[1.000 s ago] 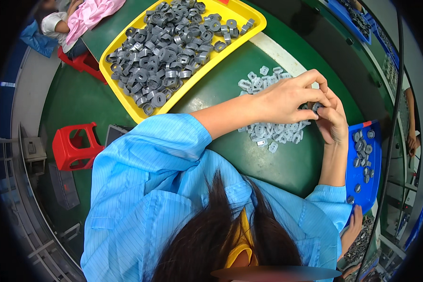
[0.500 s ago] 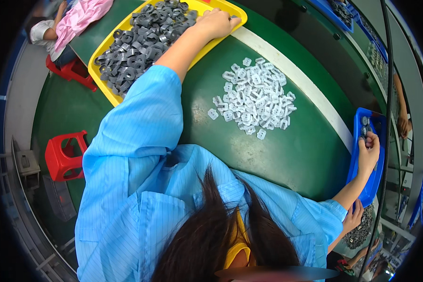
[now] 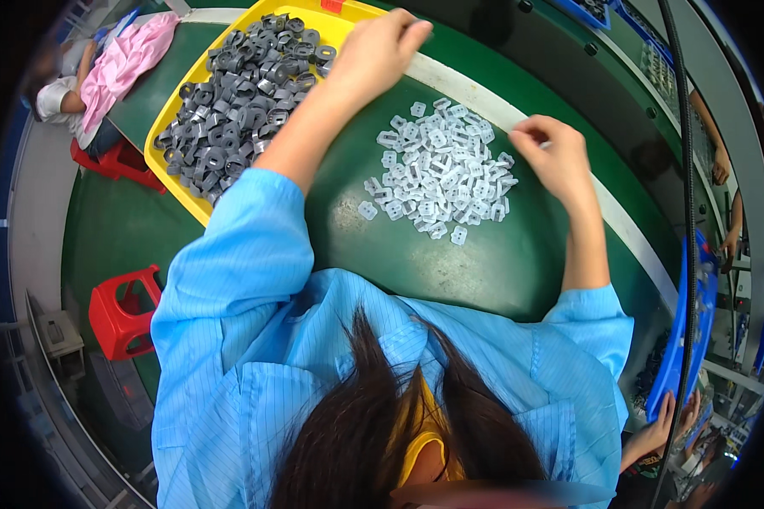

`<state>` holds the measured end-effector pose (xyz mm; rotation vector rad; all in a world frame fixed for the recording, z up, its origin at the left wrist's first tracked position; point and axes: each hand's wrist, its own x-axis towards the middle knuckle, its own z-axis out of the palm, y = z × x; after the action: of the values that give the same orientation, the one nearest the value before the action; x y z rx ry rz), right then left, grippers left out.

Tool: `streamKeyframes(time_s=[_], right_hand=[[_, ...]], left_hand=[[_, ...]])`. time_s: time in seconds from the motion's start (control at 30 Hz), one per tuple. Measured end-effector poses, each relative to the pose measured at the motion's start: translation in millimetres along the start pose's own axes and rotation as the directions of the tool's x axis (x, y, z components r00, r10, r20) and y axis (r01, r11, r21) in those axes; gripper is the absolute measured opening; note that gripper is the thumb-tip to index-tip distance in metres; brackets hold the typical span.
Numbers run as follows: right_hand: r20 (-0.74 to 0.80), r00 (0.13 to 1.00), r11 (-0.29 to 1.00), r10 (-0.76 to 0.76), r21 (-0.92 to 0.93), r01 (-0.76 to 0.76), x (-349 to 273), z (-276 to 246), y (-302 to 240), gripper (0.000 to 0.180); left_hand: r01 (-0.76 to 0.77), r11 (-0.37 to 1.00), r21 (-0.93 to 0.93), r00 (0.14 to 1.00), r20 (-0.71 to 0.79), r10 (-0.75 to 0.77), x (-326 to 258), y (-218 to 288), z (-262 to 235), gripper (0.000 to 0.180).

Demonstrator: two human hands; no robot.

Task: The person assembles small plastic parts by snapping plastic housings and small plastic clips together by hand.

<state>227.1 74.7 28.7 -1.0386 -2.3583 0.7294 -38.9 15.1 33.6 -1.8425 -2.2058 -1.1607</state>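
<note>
My left hand (image 3: 380, 55) is above the right rim of a yellow tray (image 3: 157, 140). Its fingers are curled, and what they hold, if anything, is hidden. Many dark grey ring-like plastic parts (image 3: 242, 106) fill the tray. On the green table (image 3: 399, 267) lies a loose pile of small translucent white plastic pieces (image 3: 446, 165). Just right of this pile my right hand (image 3: 558, 157) hovers, thumb and fingers bent together in a pinch. Nothing nameable shows between them.
At the right a co-worker's hands (image 3: 666, 428) touch a tilted blue bin (image 3: 683, 335). A white strip (image 3: 628, 216) curves across the table. A black cable (image 3: 683, 170) hangs at the right. Red stools (image 3: 126, 312) stand at the left, near a seated person with pink cloth (image 3: 132, 64).
My right hand has left the blue bin and come leftward to the white pile. The bin has shifted right and tilted beside the co-worker's hands. My left hand stays near the tray rim.
</note>
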Motion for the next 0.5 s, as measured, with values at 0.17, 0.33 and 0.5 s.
streamKeyframes(time_s=[0.17,0.33,0.5], right_hand=[[0.215,0.977,0.995,0.001,0.099,-0.023,18.5,26.8,-1.5,0.011],[0.099,0.992,0.997,0.076,0.01,-0.077,22.9,21.0,11.8,0.018],[0.05,0.997,0.998,0.055,0.018,-0.056,20.1,-2.9,26.1,0.018]], left_hand=[[0.382,0.593,-0.709,0.923,0.326,-0.204,-21.8,26.7,38.5,0.04],[0.578,-0.012,-0.816,0.772,0.552,-0.315,-21.4,8.6,52.2,0.042],[0.613,-0.044,-0.789,0.755,0.601,-0.262,-23.6,16.5,36.8,0.046]])
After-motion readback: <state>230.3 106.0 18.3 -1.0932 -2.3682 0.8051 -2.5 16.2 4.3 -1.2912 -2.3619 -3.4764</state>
